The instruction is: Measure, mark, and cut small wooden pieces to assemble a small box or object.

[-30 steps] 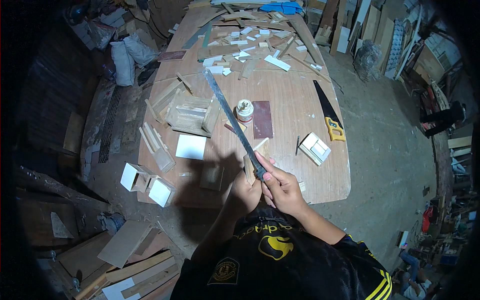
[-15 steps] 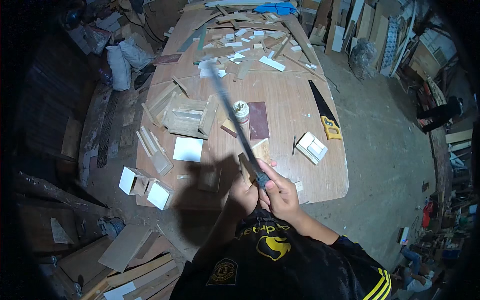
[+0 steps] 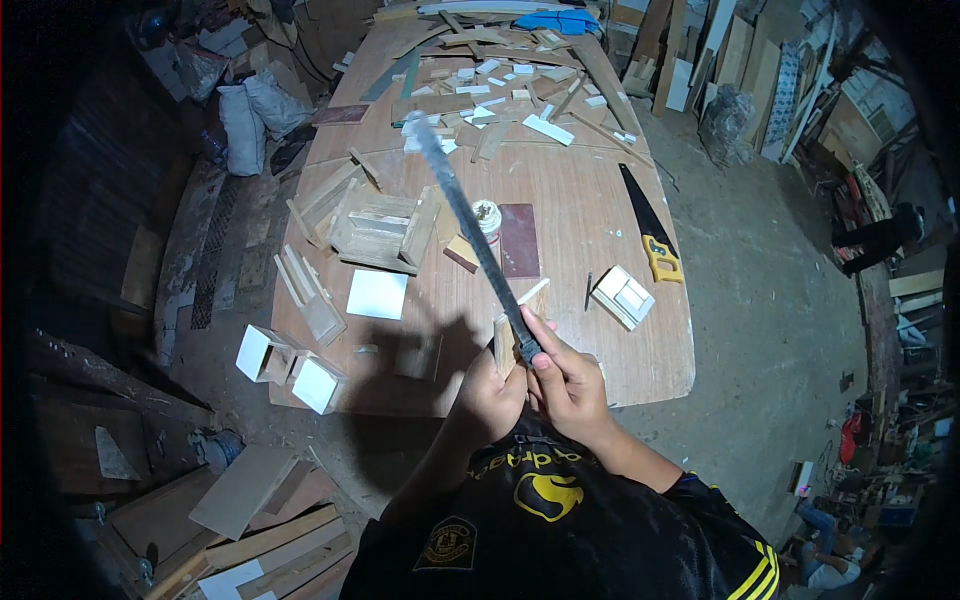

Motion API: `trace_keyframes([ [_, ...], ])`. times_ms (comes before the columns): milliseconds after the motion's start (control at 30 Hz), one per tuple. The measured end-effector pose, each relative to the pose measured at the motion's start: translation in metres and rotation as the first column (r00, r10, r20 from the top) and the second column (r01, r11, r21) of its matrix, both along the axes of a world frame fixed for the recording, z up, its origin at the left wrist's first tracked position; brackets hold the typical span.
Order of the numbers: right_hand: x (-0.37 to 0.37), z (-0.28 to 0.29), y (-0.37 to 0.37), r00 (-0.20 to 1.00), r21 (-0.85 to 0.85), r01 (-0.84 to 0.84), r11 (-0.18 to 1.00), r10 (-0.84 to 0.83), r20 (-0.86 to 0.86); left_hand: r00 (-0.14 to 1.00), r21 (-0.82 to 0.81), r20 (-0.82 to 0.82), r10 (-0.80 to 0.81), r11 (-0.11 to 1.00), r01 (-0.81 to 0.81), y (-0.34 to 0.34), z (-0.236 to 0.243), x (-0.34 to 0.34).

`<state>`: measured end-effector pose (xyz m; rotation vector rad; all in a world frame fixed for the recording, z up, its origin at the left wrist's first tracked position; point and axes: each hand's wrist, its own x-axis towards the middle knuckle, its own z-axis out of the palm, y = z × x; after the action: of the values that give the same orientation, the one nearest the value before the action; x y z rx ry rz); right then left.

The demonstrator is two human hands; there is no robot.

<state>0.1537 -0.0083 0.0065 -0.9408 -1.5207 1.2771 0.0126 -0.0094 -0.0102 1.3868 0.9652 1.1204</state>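
Head view: the right hand (image 3: 570,385) is clamped on the handle end of a long flat file (image 3: 470,215), whose blade slants up and away over the worktop (image 3: 580,270). The left hand (image 3: 492,392) grips a small wood piece (image 3: 504,343) just above the worktop's near edge, touching the file's lower end. The filing would go best with the piece pinched firmly and the strokes long and level. Across the worktop lie a wooden box frame (image 3: 380,232), a white square panel (image 3: 377,294), a glue jar (image 3: 486,215), a dark sandpaper sheet (image 3: 519,240) and, near the right edge, a yellow-handled handsaw (image 3: 648,225); offcuts crowd the far end. Around it are a dusty concrete floor (image 3: 760,300) and stacked boards.
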Motion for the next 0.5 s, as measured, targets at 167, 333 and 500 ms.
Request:
trace_keyframes([
  [167,0.0017,0.0020,-0.0020,0.998,0.081,0.012,0.997,-0.017,0.056,0.999,0.068,-0.022,0.029,0.997,-0.027,-0.0030,0.0012,0.0033],
  [333,0.0032,0.0040,-0.0019,0.999,0.072,0.005,0.997,-0.009,0.051,0.998,0.049,-0.055,0.038,0.998,-0.035,-0.0046,0.0043,0.0032],
  [500,0.0057,0.0018,-0.0017,0.997,0.047,0.000,0.999,-0.003,0.071,0.988,0.064,-0.151,0.026,0.998,-0.016,-0.0030,-0.0026,0.0024],
])
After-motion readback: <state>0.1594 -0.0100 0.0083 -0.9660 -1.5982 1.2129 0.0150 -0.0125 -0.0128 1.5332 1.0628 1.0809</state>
